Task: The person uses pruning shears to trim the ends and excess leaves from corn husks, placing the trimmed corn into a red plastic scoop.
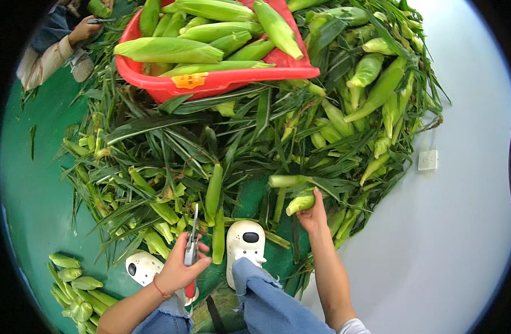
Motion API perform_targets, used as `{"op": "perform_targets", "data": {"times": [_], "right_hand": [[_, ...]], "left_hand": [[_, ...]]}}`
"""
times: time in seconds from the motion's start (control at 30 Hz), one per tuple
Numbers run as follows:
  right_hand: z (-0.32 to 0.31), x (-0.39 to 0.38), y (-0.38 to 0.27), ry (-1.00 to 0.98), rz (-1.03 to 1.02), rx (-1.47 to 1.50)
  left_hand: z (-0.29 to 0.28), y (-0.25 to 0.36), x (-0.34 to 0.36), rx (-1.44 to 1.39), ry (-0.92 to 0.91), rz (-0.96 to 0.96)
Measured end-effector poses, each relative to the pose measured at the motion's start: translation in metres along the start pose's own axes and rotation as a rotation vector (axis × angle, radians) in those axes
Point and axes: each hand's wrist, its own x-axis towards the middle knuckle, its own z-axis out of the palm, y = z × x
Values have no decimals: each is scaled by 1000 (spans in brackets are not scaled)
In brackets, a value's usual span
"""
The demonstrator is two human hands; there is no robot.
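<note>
The left hand [180, 271], at 7 o'clock, is closed around grey-bladed pruning shears with a red handle [190, 257]. The blades point toward 12 o'clock; whether they are parted cannot be determined. The palm covers the middle of the tool, and only the red end shows below.

The right hand [311, 214], near the centre at 4 o'clock, pinches a plump, pale-green husked corn ear [300, 204]. Some of its fingers are hidden behind the ear. A pale-green cylindrical stalk [289, 181] lies just above; whether it joins the ear is unclear.

Between 11 and 12 o'clock stands a red plastic tub [239, 77] loaded with long green corn ears [172, 50]. Its far side is cut off by the upper edge, and an orange label [190, 80] marks its near wall. A deep heap of dark-green strap-like leaves [172, 136] surrounds its near side, concealing whatever lies beneath. More ears lie half buried at 2 o'clock.

At 8 o'clock a small pile of green corn ears [80, 295] rests on the green floor [38, 183], cut off below. At 10 o'clock a co-worker's hand [82, 30] holds a thin tool, too small to identify; the co-worker is mostly out of frame.
</note>
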Motion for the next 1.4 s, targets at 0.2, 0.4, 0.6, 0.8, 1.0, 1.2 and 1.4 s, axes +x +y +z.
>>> {"op": "perform_targets", "data": {"times": [0.2, 0.4, 0.6, 0.8, 1.0, 1.2, 1.4], "right_hand": [[99, -114, 97, -427, 238, -144], [111, -123, 122, -509, 154, -341], [65, -124, 109, -268, -318, -126], [143, -161, 91, -537, -205, -294], [148, -164, 76, -652, -117, -101], [141, -161, 83, -508, -191, -135], [114, -144, 63, -703, 46, 96]], "left_hand": [[-1, 17, 34, -138, -24, 27], [-7, 11, 16, -236, 41, 38], [-18, 12, 3, 97, 148, 237], [-8, 39, -1, 695, 57, 539], [-14, 42, 12, 406, -15, 322], [-14, 49, 13, 646, 52, 254], [-42, 24, 22, -281, -74, 91]]}}
